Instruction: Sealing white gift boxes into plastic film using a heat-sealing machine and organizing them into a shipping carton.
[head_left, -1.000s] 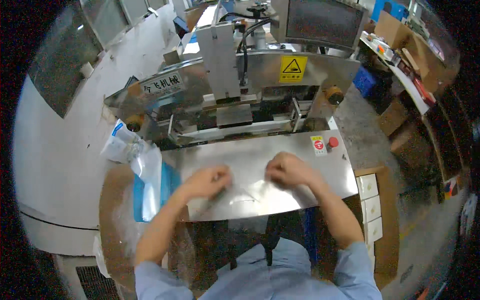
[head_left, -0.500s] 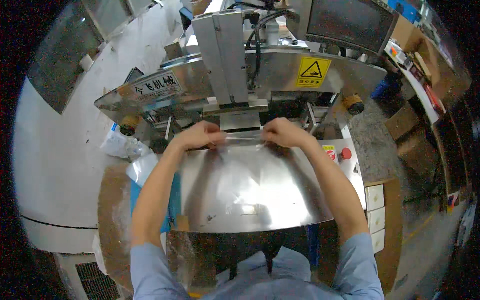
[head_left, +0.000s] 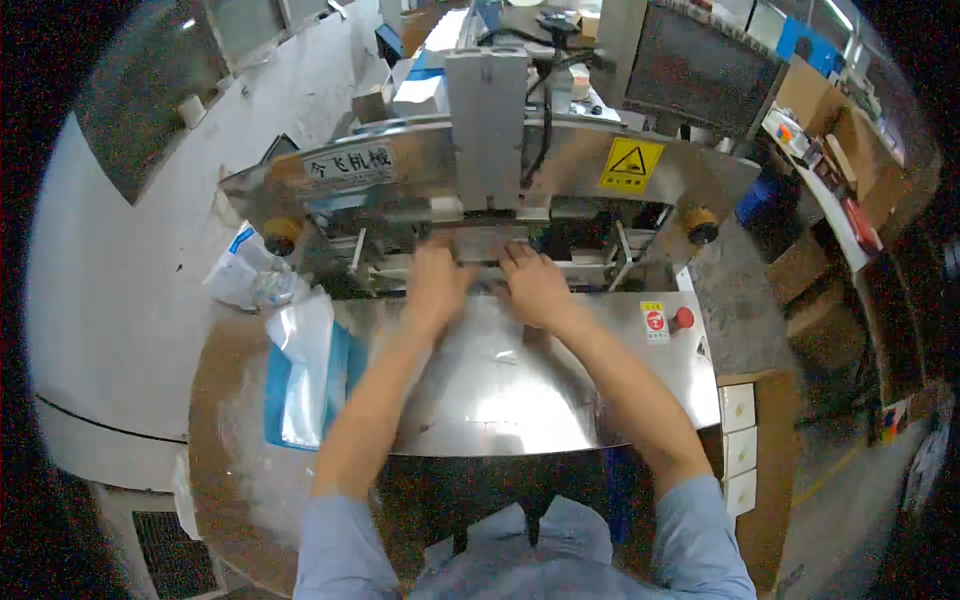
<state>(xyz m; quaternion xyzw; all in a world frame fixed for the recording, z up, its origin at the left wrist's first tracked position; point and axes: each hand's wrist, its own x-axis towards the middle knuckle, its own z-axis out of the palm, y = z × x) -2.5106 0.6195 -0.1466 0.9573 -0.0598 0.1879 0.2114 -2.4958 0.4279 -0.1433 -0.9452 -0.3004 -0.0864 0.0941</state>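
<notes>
The left hand (head_left: 437, 282) and the right hand (head_left: 535, 286) are apart from each other, with a small gap between them, and both reach forward to the metal block (head_left: 485, 242) of the machine. The fingers of the right hand are bent and spread at the right part of this block; the left fingers are blurred near its left part. I cannot tell if the hands are closed on something, because the fingertips are partly hidden. The block is located just below the grey vertical column (head_left: 488, 130), in front of the person. Both forearms pass above the shiny steel desk (head_left: 500, 410). At its right side there are 1 red button (head_left: 684, 318) and, just beside it, 1 red and white sticker (head_left: 655, 322). On the left there is a blue bin (head_left: 340, 372), with clear plastic bags (head_left: 303, 375) in it. Behind the hands, the steel panel (head_left: 575, 150) carries a yellow warning label (head_left: 631, 163), and 2 round knobs (head_left: 703, 226) are near its ends. At the far right, white boxes (head_left: 740, 405) stand in a row inside a cardboard box (head_left: 780, 440).
</notes>
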